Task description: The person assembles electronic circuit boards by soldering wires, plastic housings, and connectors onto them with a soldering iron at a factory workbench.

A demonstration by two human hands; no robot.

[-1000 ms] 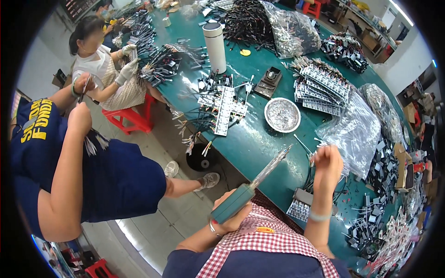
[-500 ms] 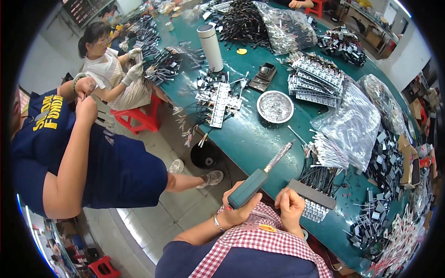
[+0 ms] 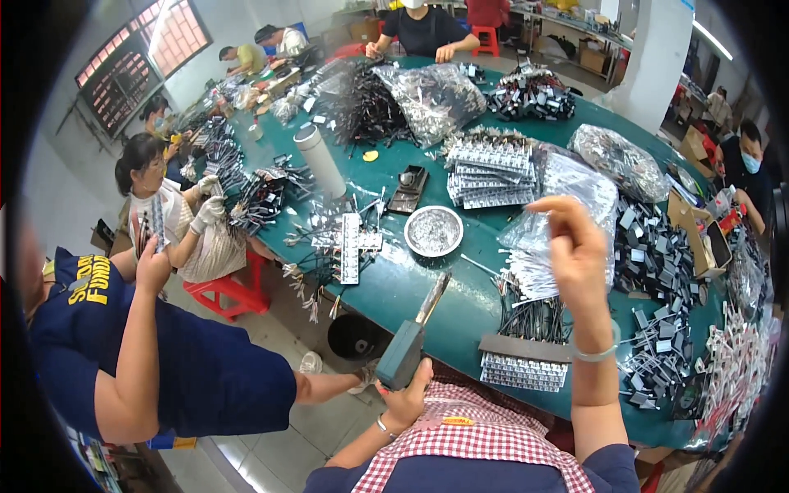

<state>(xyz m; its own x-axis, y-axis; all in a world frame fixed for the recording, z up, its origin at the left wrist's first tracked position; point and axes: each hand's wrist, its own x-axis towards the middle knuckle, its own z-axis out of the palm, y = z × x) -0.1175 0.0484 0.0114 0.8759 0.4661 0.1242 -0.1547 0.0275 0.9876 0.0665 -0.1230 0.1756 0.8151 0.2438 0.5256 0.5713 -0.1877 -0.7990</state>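
Observation:
In my left hand [image 3: 404, 404], near the table's front edge, is a green soldering gun [image 3: 401, 355]. Its scorched metal barrel [image 3: 433, 297] points away from me over the table. My right hand [image 3: 573, 251] is raised above the right part of the table, fingers loosely bent and apart, with nothing seen in them. Below it, a row of white-and-silver circuit boards [image 3: 523, 374] lies at the front edge under a dark flat bar [image 3: 526, 348]. Black cables with white ends [image 3: 532, 278] stretch from behind that bar. A metal bowl [image 3: 433, 232] holds silvery material.
Beyond the bowl are stacked board strips [image 3: 491, 172], a dark tray [image 3: 408, 189] and a white flask [image 3: 320, 161]. Boards with wires [image 3: 349, 246] lie left of it. Black connector parts [image 3: 655, 255] cover the right side. A co-worker in navy [image 3: 181, 329] stands at my left.
My right hand has risen from beside the apron and its curled fingers have loosened. My left hand still holds the soldering gun. The view has shifted, showing more of the room.

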